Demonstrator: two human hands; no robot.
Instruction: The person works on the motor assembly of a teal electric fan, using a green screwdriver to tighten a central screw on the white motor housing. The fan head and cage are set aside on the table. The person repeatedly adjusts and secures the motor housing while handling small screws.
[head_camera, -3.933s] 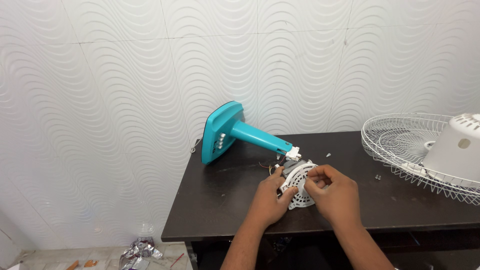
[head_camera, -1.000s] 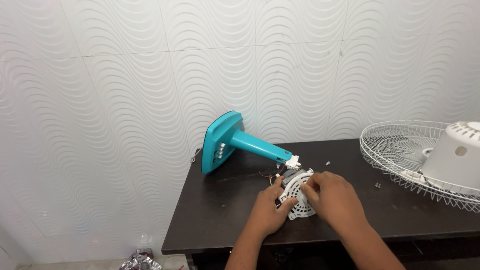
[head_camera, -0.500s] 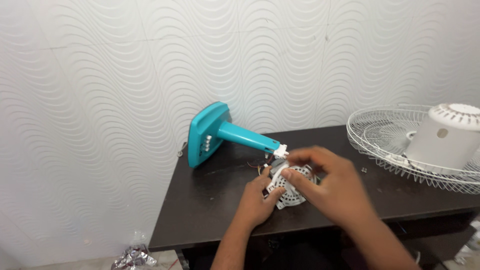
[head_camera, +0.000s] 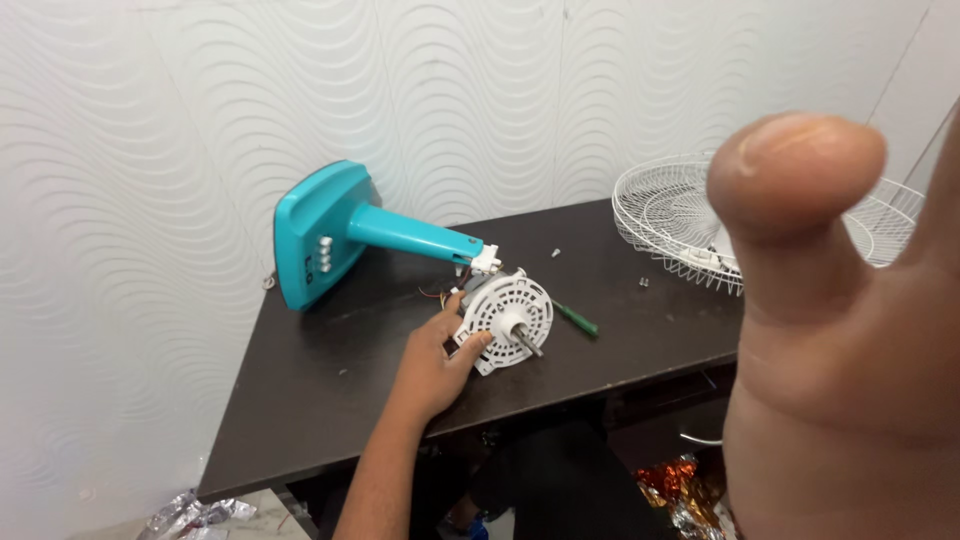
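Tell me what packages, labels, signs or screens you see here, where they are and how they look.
Marking on the teal fan base: small dark lettering on its flat face near three white buttons, far left of the table.
Crumpled foil wrappers: orange and silver, on the floor under the table.
No signs or screens.

left hand grips white fan motor

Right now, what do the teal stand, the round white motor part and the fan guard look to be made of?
Teal stand: smooth, slightly glossy moulded plastic, by its even sheen. White motor part under the left hand: matte plastic with moulded slots and a metal-looking shaft. Fan guard: thin white wire, probably coated metal.
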